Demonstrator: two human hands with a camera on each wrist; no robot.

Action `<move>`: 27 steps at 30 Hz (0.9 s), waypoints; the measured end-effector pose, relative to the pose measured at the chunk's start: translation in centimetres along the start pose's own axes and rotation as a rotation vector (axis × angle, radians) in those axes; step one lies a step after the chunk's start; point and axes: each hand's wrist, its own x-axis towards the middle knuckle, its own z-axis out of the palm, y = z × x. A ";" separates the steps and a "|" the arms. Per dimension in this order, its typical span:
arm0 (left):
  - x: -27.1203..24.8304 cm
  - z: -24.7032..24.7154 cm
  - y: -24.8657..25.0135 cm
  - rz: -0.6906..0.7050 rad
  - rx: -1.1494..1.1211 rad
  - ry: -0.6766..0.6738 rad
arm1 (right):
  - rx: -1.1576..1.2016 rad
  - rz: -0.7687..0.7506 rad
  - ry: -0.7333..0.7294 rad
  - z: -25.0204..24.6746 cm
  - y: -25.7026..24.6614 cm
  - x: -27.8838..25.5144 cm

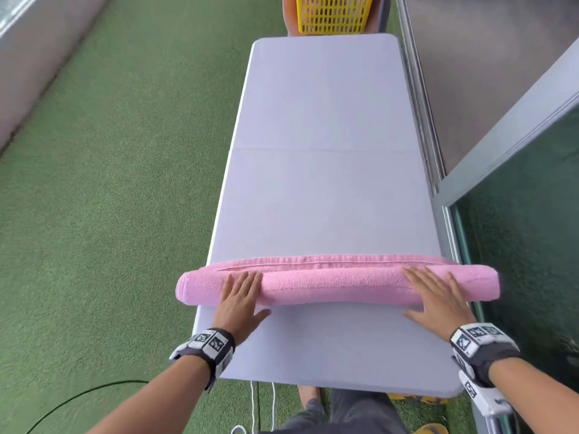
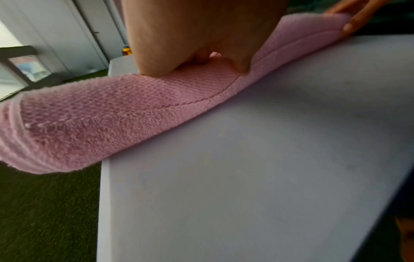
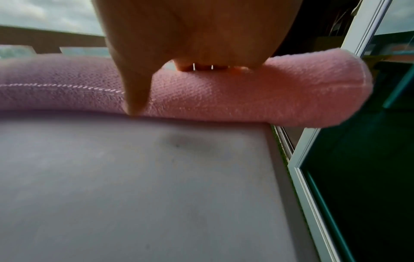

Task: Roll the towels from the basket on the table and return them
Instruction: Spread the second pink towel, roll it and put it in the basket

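A pink towel (image 1: 338,283) lies rolled into a long tube across the near part of the white table (image 1: 326,189), both ends hanging past the table's sides. A narrow strip of it lies flat beyond the roll. My left hand (image 1: 241,292) presses flat on the roll near its left end (image 2: 100,115), fingers straight. My right hand (image 1: 435,292) rests flat on it near the right end (image 3: 280,92), thumb down at the table. A yellow slotted basket (image 1: 332,14) stands beyond the table's far end.
Green artificial turf (image 1: 109,214) covers the floor to the left. A glass panel with a metal frame (image 1: 513,170) runs close along the table's right side. A black cable (image 1: 78,399) lies on the turf near my left arm.
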 end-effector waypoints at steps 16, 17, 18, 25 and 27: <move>5.4 -2.5 -4.5 0.042 0.234 0.009 | -0.064 0.032 -0.010 -3.9 2.0 4.7; 5.3 -3.0 -5.4 0.018 0.238 -0.001 | -0.092 0.063 -0.004 -3.7 2.6 4.5; 5.1 -3.3 -6.4 -0.001 0.232 -0.011 | -0.112 0.094 -0.001 -3.6 3.1 4.2; 3.2 -3.7 -0.6 -0.307 -0.093 -0.114 | 0.243 0.215 -0.100 -1.6 -3.5 -0.3; 1.4 -2.6 2.9 -0.335 -0.259 -0.138 | 0.323 0.219 -0.082 0.2 -6.9 -2.6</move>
